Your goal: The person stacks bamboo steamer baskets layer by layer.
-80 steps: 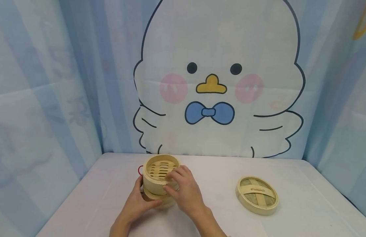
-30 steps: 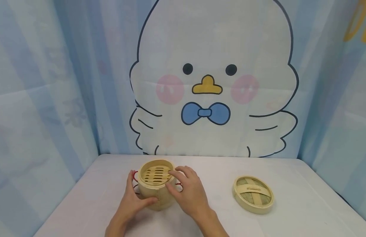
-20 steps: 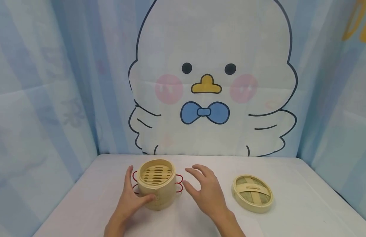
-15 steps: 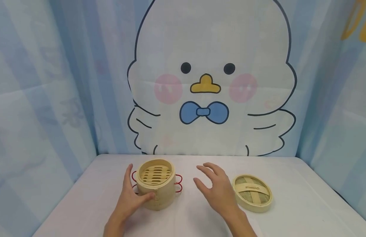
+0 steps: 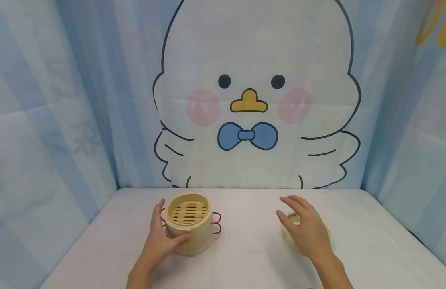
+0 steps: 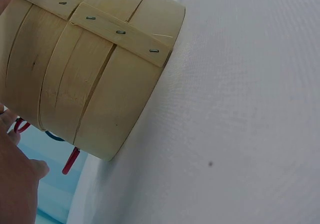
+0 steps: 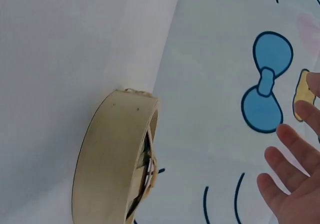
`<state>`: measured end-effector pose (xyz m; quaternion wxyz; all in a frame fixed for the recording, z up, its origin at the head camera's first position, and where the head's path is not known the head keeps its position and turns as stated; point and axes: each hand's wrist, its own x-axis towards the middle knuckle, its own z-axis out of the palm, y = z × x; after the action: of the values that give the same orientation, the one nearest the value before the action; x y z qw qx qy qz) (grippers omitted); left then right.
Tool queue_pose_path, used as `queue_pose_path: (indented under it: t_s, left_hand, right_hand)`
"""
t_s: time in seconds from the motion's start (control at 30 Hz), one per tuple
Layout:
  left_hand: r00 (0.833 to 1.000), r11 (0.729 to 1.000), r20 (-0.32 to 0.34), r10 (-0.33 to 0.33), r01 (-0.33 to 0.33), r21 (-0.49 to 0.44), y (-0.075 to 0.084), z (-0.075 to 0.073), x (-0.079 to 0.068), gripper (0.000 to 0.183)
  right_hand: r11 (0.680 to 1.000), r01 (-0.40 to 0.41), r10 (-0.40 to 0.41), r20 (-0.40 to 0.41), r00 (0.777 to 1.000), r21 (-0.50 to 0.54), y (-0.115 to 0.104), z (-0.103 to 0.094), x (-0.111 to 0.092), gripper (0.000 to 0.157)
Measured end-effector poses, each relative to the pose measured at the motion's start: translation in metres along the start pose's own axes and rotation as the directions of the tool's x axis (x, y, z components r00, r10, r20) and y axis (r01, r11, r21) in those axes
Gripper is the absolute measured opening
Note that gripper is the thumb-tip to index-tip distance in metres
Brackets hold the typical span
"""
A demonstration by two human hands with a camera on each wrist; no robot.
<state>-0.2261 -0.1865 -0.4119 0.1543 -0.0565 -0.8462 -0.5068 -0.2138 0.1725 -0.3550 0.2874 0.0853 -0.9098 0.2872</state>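
Observation:
In the head view, two bamboo steamer baskets (image 5: 194,237) stand stacked on the table's left half, slatted floor showing inside the top rim. My left hand (image 5: 156,241) holds the stack from the left, thumb across its front and fingers along the side near the red loops. In the left wrist view the steamer wall (image 6: 95,78) leans close, with the hand's fingers (image 6: 17,184) at the left edge. My right hand (image 5: 309,233) hovers over the round bamboo steamer lid (image 5: 288,239), covering most of it. The right wrist view shows the lid (image 7: 110,159) apart from the spread fingers (image 7: 295,144).
A white cloth covers the table (image 5: 244,257). Behind it hangs a curtain (image 5: 215,168) with a cartoon bird, and blue striped curtains (image 5: 46,160) close off both sides. Red loops (image 5: 217,223) stick out from the steamer's right side.
The upper basket has settled squarely onto the lower one. My right hand has let go of it and moved right to above the lid. The left hand stays at the stack.

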Motion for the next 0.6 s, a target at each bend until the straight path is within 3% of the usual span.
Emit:
queue_pose_path:
  t_s: [0.2,0.6]
  left_hand:
    - [1.0,1.0,-0.002,0.003,-0.003,-0.003,0.002,0.0,0.001,0.118]
    - [1.0,1.0,0.011,0.003,-0.003,-0.01,0.006,0.0,0.001,0.115]
  right_hand:
    - [0.999,-0.052,0.052,0.019,0.998,-0.008,0.015,-0.012,-0.001,0.042]
    - [0.999,-0.013,0.011,-0.054,0.998,-0.034,0.039,-0.017,-0.002,0.04]
